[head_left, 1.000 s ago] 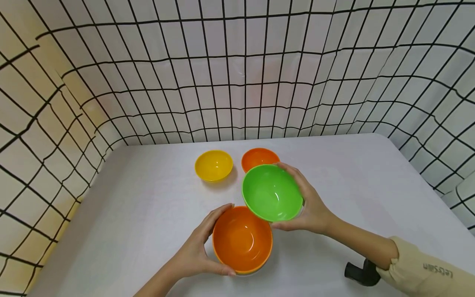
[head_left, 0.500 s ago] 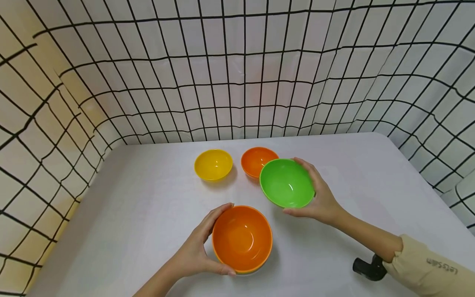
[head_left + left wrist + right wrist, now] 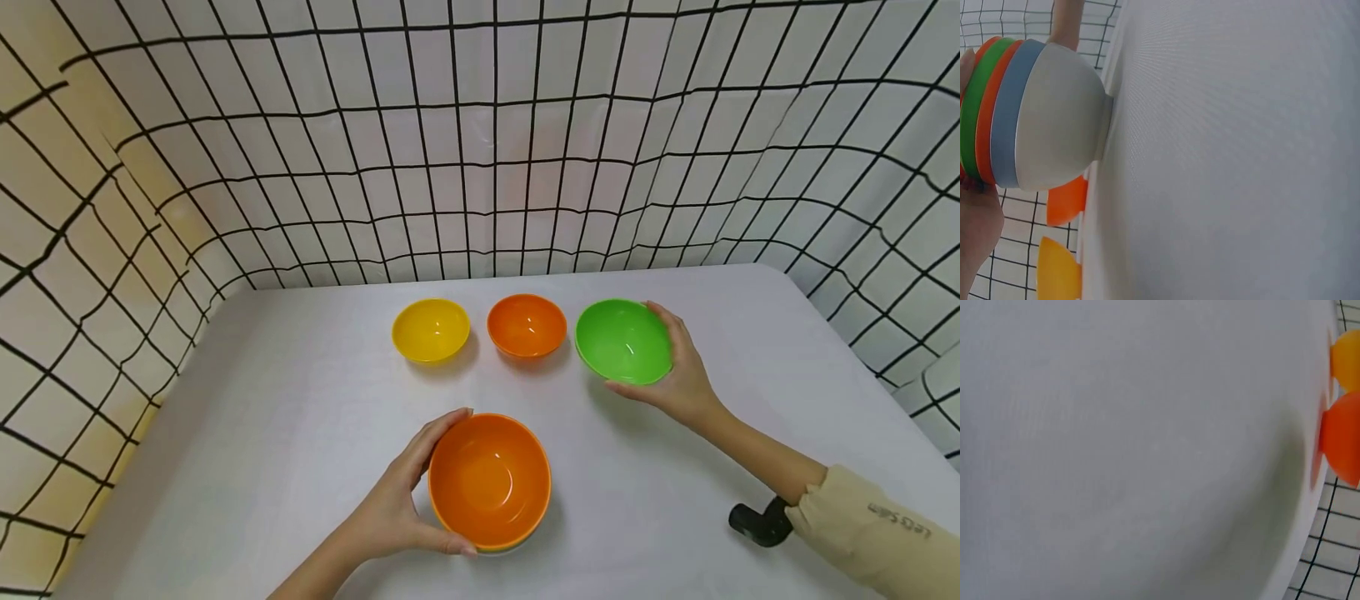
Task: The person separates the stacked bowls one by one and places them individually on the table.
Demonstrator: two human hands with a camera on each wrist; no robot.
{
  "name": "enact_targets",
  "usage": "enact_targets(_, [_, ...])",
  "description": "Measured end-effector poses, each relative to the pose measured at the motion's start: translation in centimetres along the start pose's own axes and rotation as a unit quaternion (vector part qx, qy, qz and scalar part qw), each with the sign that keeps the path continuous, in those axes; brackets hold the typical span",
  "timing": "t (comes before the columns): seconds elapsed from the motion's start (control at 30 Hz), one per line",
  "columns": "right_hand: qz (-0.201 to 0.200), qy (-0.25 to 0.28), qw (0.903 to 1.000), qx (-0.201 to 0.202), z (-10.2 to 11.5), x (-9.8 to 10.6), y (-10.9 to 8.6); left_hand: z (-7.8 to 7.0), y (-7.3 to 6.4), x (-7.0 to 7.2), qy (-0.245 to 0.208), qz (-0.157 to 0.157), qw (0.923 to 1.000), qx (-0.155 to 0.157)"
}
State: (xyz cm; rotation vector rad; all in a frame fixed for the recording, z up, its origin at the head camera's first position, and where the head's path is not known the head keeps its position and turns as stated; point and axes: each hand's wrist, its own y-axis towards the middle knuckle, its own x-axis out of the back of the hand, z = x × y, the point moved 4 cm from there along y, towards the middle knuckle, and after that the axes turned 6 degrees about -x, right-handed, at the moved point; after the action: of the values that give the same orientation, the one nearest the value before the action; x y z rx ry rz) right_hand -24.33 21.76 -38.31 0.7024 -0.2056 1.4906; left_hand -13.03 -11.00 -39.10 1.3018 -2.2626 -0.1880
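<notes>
My left hand (image 3: 401,504) grips the side of a bowl stack, its fingers and thumb spread around the rim of the large orange bowl (image 3: 491,479) on top. In the left wrist view, green (image 3: 979,106), orange, blue (image 3: 1010,119) and white (image 3: 1060,119) bowls nest beneath it, the white one standing on the table. Farther back on the right, my right hand (image 3: 686,379) holds a green bowl (image 3: 622,340) by its rim, tilted a little, with a shadow on the cloth below. Left of that bowl is a smaller orange bowl (image 3: 527,325), then a yellow bowl (image 3: 431,331).
A white cloth (image 3: 270,450) covers the table. Black-lined grid walls (image 3: 480,142) rise behind it and at both sides. A black device (image 3: 761,523) sits under the right forearm, beside the beige sleeve (image 3: 870,533).
My right hand has carried the green bowl away from the stack, back and to the right, past the small orange bowl, which now shows fully. The left hand has stayed at the stack.
</notes>
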Motion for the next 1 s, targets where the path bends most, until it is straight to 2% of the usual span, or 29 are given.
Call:
enact_targets(0.27, [-0.018,-0.015,0.9993,-0.029,-2.0,0.5,0.6,0.0,0.0,0.0,-0.001,0.0,1.0,-0.001])
enact_targets(0.67, [-0.014,-0.017,0.9985,-0.051,-3.0,-0.3,1.6,0.0,0.0,0.1,0.003,0.0,1.0,-0.004])
enact_targets(1.0, [-0.02,-0.029,0.9958,-0.085,-3.8,-1.0,3.1,0.1,0.0,0.1,0.002,0.001,1.0,-0.007])
